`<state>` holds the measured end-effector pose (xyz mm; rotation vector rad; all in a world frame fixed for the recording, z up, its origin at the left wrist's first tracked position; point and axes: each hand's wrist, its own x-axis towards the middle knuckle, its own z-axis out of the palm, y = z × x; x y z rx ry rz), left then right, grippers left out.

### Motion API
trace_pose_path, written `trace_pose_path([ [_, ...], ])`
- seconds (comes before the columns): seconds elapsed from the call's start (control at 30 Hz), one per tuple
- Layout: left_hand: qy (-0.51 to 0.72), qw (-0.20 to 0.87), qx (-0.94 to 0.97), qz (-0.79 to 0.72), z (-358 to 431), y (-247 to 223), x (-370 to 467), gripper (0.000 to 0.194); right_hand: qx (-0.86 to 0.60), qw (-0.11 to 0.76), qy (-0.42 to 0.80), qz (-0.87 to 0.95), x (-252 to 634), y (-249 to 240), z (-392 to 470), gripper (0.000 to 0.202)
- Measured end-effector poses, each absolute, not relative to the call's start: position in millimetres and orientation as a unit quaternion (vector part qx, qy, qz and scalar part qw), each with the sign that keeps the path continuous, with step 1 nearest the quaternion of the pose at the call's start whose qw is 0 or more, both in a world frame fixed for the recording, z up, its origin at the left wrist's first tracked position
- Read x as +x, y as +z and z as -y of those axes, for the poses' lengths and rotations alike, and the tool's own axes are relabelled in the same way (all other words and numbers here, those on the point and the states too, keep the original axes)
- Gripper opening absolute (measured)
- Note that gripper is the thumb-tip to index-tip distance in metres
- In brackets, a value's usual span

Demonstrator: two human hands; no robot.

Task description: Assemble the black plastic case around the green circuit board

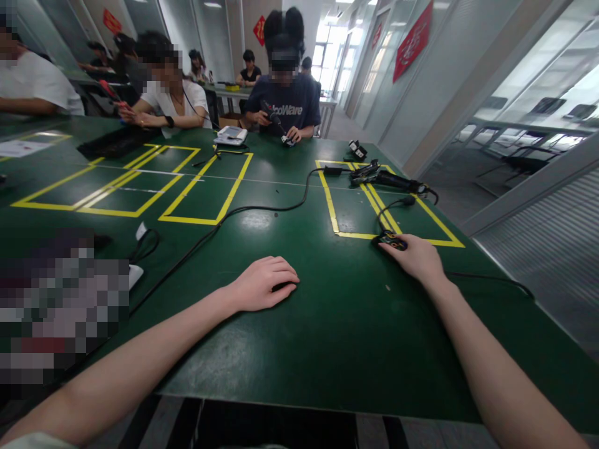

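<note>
My left hand point(266, 284) rests palm down on the green table point(318, 349), its fingers lightly bent and nothing visible in them. To the right, my right hand point(418, 255) has its thumb and fingers on a small dark object point(392, 241) with yellow and orange parts, at the front edge of a yellow-taped frame. A short black cable with a dark plug point(408, 200) runs up from that object. Beyond it lies a black tool-like device point(390, 180) with a cable, partly across the yellow tape.
A long black cable point(253, 207) crosses the table. Yellow tape rectangles point(187, 221) mark its surface. Across the table, a person point(287, 103) handles a dark device; a white device point(230, 136) lies nearby. Another person point(173, 103) sits farther left. A blurred-out area covers the left edge.
</note>
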<state>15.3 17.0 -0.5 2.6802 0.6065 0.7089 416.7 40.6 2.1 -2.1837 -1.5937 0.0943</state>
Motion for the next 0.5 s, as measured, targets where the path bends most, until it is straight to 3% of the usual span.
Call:
trace_pose_path([
  [0.17,0.279,0.131,0.928,-0.209,-15,2,17,0.02,-0.554,0.189,0.084,0.807,330,6,-16,0.023],
  [0.3,0.34,0.093,0.915,-0.198,-10,7,18,0.026,-0.329,0.149,0.141,0.922,274,8,21,0.03],
  [0.5,0.304,0.104,0.931,-0.172,-4,6,17,0.043,-0.301,0.152,0.149,0.929,263,5,34,0.031],
])
